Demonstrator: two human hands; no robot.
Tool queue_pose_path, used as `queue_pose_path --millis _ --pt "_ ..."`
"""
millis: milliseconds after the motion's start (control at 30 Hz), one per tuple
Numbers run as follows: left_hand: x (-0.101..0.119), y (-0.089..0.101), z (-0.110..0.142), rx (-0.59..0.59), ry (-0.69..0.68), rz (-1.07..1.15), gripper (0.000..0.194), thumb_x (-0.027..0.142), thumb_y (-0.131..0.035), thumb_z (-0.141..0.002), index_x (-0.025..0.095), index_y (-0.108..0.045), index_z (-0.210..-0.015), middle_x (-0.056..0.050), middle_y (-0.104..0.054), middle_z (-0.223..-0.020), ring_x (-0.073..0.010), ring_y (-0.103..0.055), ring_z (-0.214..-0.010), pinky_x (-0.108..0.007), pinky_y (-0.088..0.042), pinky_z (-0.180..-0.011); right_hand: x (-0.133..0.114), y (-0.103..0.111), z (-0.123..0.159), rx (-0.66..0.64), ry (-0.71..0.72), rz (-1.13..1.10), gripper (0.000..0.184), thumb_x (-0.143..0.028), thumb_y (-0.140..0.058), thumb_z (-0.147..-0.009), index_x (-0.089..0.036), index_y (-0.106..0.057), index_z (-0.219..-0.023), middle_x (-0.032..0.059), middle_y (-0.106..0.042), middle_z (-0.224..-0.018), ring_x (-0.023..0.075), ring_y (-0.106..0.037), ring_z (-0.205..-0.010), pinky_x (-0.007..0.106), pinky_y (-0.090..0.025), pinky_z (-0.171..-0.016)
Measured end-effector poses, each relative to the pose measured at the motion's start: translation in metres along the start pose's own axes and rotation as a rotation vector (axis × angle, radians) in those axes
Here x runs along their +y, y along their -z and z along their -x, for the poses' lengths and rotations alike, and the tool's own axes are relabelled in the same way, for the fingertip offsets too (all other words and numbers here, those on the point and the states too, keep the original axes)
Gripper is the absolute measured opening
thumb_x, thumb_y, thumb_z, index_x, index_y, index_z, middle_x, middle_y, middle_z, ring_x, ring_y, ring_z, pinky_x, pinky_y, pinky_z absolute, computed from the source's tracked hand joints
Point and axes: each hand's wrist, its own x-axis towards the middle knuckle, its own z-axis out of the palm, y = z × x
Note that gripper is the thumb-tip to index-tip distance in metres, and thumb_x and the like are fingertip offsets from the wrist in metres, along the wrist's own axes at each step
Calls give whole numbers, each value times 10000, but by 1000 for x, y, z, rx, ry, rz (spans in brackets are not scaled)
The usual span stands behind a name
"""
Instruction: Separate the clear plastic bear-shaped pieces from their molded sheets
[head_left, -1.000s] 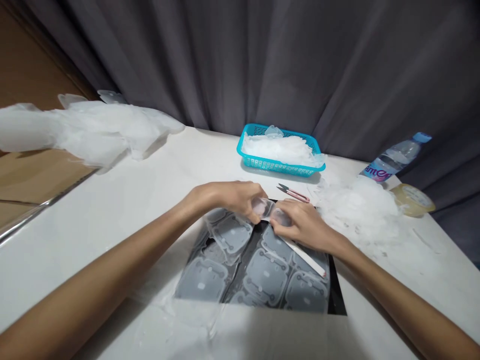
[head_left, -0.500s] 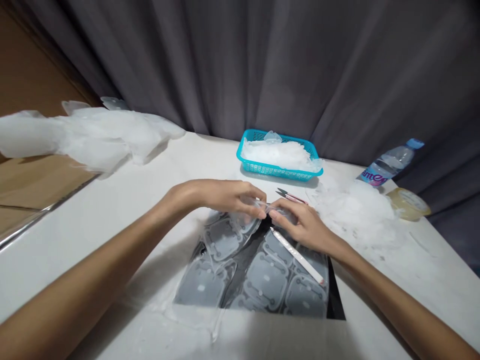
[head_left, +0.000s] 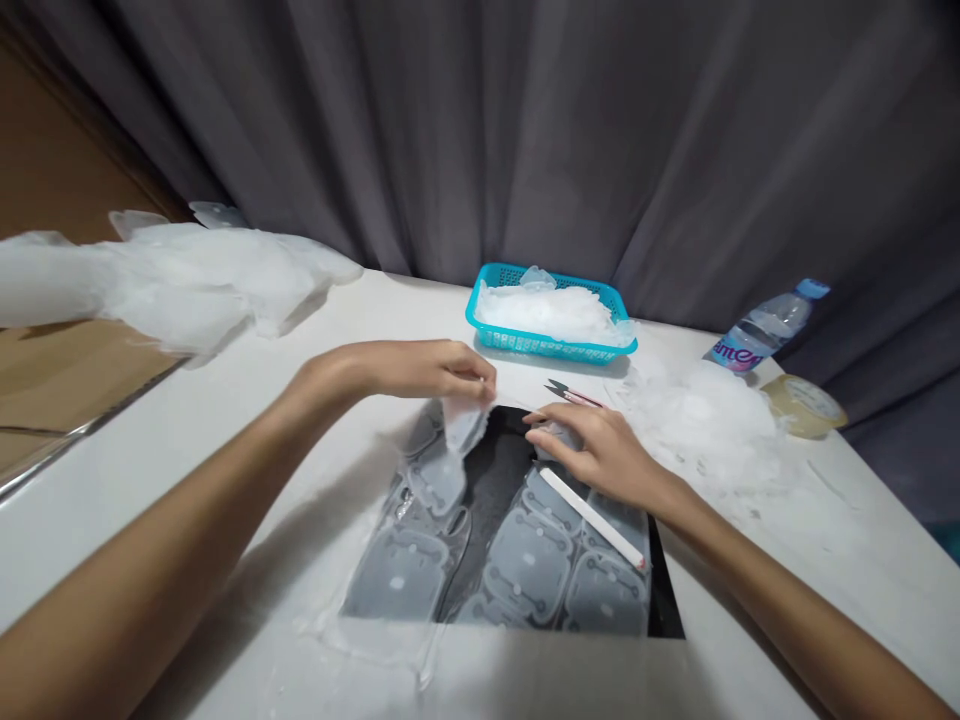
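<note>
A black board [head_left: 487, 500] lies on the table under clear, flexible plastic sheeting [head_left: 529, 560] with rounded, badge-like outlines. My left hand [head_left: 457, 372] is closed in a pinch on a lifted translucent plastic piece [head_left: 466, 425], which hangs over the board's far left part. My right hand [head_left: 600, 450] rests at the board's far right, thumb and fingers curled round another part of the sheeting. A thin clear strand stretches between the hands. Below my right hand, a slim white pen-like stick [head_left: 592, 518] lies slantwise on the sheeting.
Thread snips [head_left: 574, 394] lie beyond my right hand. A blue basket [head_left: 555, 345] holds white translucent pieces. Rightward are a heap of clear scraps [head_left: 697, 425], a water bottle [head_left: 769, 330] and a tape roll [head_left: 808, 405]. White film-like material [head_left: 202, 280] is piled at far left.
My left hand has moved left, away from my right hand, lifting the plastic piece. My right hand has stayed nearly in place. The view has shifted slightly.
</note>
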Motion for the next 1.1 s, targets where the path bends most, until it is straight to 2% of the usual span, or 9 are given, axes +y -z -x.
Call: queue_pose_path --millis 100,300,433,600,700,867,967,1033,1100 --pt "11 -12 -9 -9 -48 39 235 300 -546 -963 173 -733 -898 -16 -724 -893 -184 -647 -866 -223 -456 -805 -5 2 2 24 -31 -46 273 -464 -668 -977 -271 -699 -1167 24 -787 -1119 237 -730 -1031 315 -487 -875" --pt "22 -25 -17 8 -80 83 248 309 -564 -986 150 -746 -930 -38 -745 -925 -189 -672 -886 -234 -474 -807 -8 7 -1 50 -40 -115 258 -405 -482 -1082 -263 -691 -1136 -6 -755 -933 170 -688 -839 272 -443 -784" --pt "23 -30 -22 59 -124 92 290 362 -560 -1003 149 -734 -912 -28 -722 -871 -179 -657 -840 -238 -470 -774 -5 10 -5 52 -20 -101 243 -387 -478 -1083 -254 -676 -1038 -27 -688 -832 135 -590 -706 244 -389 -685" --pt "15 -40 -31 78 -198 124 280 316 -527 -990 152 -675 -818 -12 -674 -811 -167 -625 -798 -246 -445 -759 0 7 -3 44 77 -32 185 -279 -480 -1062 -232 -658 -1042 -27 -654 -792 116 -520 -609 238 -364 -642" --pt "9 -48 -37 140 -221 69 255 280 -512 -963 158 -616 -766 13 -597 -731 -141 -552 -705 -252 -394 -685 6 2 -1 79 130 95 153 -215 -505 -1022 -218 -657 -1002 -26 -645 -761 118 -517 -604 237 -366 -651" --pt "-21 -51 -46 396 -94 -14 231 261 -583 -872 176 -501 -673 48 -427 -628 -113 -370 -594 -281 -250 -584 16 -4 -3 49 234 343 189 -162 -476 -1007 -203 -619 -890 -25 -647 -683 125 -532 -587 254 -427 -792" --pt "-43 -45 -49 521 -35 3 262 229 -533 -849 199 -382 -638 57 -306 -619 -115 -277 -594 -289 -195 -576 17 -5 -7 -8 241 432 203 -164 -453 -1020 -195 -612 -898 -12 -664 -675 135 -557 -571 272 -443 -816" --pt "-49 -42 -50 539 -30 32 269 224 -507 -837 211 -333 -633 58 -267 -627 -114 -254 -600 -286 -188 -575 15 -4 -8 -36 236 460 209 -178 -433 -1035 -194 -615 -935 -7 -674 -673 147 -577 -570 281 -442 -804" --pt "-45 -42 -50 488 -57 73 263 252 -491 -855 210 -348 -638 55 -285 -634 -113 -272 -599 -274 -212 -569 13 -3 -8 -44 221 458 214 -206 -414 -1054 -197 -613 -977 1 -687 -691 162 -607 -593 281 -428 -769"
